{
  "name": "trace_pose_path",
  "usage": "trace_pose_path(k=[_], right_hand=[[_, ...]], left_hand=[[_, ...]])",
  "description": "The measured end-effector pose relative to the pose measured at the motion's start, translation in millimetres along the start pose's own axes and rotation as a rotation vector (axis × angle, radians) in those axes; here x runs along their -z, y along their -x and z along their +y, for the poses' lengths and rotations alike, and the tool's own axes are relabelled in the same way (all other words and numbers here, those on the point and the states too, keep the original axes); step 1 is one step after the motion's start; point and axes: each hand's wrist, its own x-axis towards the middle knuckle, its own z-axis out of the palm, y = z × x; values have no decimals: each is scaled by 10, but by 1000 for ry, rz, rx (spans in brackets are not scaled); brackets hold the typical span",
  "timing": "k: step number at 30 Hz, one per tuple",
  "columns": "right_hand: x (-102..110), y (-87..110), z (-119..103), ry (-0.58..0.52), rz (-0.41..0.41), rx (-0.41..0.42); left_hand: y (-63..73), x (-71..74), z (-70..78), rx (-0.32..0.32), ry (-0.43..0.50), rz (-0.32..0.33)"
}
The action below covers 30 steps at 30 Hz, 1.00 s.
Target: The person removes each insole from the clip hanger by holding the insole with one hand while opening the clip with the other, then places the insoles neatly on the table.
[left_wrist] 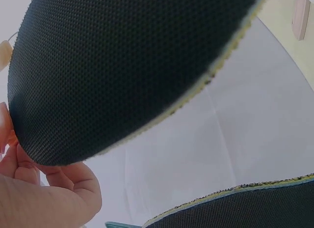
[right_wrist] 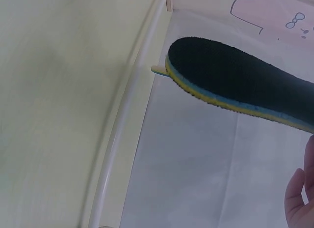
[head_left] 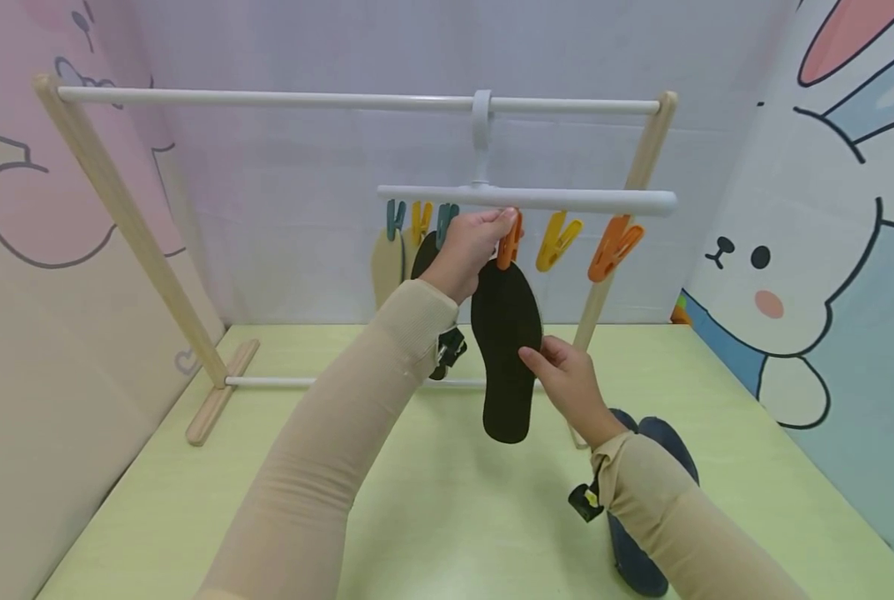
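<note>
A black insole [head_left: 505, 358] hangs upright below the white hanger bar [head_left: 566, 199], its top end under an orange clothespin [head_left: 510, 242]. My left hand [head_left: 467, 250] pinches that clothespin; in the left wrist view its fingers [left_wrist: 81, 184] are bent at the insole's end, partly hidden behind it. Lower down, my right hand [head_left: 569, 379] pinches the insole's right edge, thumb on the front face. In the right wrist view the insole [right_wrist: 230, 73] shows a blue and yellow edge. Behind my left hand, another dark insole [head_left: 424, 257] hangs under a teal clothespin [head_left: 444, 225].
Beige insoles [head_left: 387, 267] hang at the left under teal and yellow clothespins. A yellow clothespin [head_left: 557, 242] and another orange clothespin [head_left: 615, 250] hang at the right. The hanger hooks over a white rail [head_left: 267, 99] on wooden posts. Dark blue shoe-like items [head_left: 634, 558] lie by my right forearm.
</note>
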Motion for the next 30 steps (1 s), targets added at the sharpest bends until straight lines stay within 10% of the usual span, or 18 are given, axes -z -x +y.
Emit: trace_pose_path(k=[30], right_hand=[[25,56,102,4,-25,-15]], left_hand=[[-36,42,-2,56,-75,15]])
